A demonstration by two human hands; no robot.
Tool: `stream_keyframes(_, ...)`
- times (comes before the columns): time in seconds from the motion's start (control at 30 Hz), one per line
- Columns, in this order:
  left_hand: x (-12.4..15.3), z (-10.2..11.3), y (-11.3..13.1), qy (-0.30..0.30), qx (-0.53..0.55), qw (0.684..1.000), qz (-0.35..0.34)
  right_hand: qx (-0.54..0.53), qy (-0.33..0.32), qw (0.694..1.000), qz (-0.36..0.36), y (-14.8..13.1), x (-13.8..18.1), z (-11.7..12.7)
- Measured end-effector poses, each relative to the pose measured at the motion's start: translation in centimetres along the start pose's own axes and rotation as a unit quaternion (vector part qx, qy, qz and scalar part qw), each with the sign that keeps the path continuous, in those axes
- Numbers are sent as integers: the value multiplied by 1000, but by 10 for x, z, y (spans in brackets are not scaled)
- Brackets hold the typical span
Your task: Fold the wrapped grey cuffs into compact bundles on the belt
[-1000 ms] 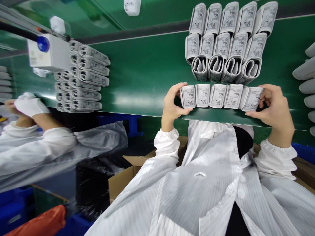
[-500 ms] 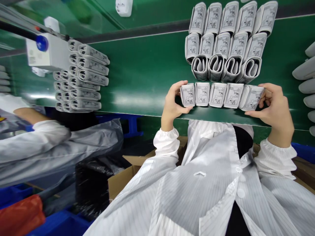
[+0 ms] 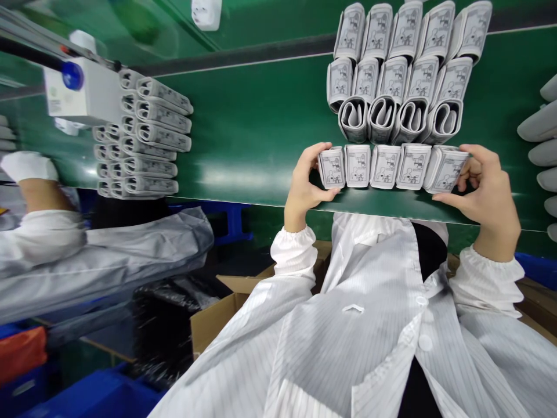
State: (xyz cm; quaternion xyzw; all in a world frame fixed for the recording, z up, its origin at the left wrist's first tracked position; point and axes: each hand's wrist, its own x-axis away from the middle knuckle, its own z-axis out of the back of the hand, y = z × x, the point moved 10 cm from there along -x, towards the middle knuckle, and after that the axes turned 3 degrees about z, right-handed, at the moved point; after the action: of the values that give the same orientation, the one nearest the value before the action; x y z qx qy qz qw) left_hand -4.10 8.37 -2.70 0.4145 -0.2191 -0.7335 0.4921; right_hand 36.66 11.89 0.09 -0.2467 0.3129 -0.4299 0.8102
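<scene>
Holding a row of five folded blood-pressure cuffs (image 3: 387, 167) between them, the left hand (image 3: 307, 174) and right hand (image 3: 489, 191) grip it from either end, at the near edge of a green conveyor belt (image 3: 261, 145). Left-hand fingers (image 3: 315, 157) curl against the leftmost cuff, the thumb lying on the belt beside it; right-hand fingers (image 3: 472, 174) press the slightly tilted rightmost cuff, the thumb just below it. Both grips are closed on the row. Each cuff shows a printed line diagram, face up. Item: a far block of cuffs (image 3: 394, 75) in two ranks of five, just beyond the row, rolled ends facing near. Item: a left group of cuffs (image 3: 148, 139) lying sideways, beneath a white box unit with a blue button (image 3: 76, 87). Item: grey rounded pieces (image 3: 539, 125) at the right edge. At left lies a co-worker's white-sleeved arm (image 3: 43, 232). Below the belt sit a cardboard box (image 3: 213, 322), a black plastic bag (image 3: 161, 331) and blue crates (image 3: 87, 395). The person wears a striped white smock (image 3: 348, 331).
</scene>
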Motion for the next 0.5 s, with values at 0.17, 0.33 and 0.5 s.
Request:
stream_keyframes(0.17,1,1,-2,5,3,1000,3,-2,0,1000,-5,1,0,-1)
stream_keyframes(0.33,-1,1,1,3,3,1000,-3,-4,0,1000,-12,0,0,0)
stream_keyframes(0.5,-2,1,2,0,9,1000,-6,3,-31,998,-48,-2,0,-2)
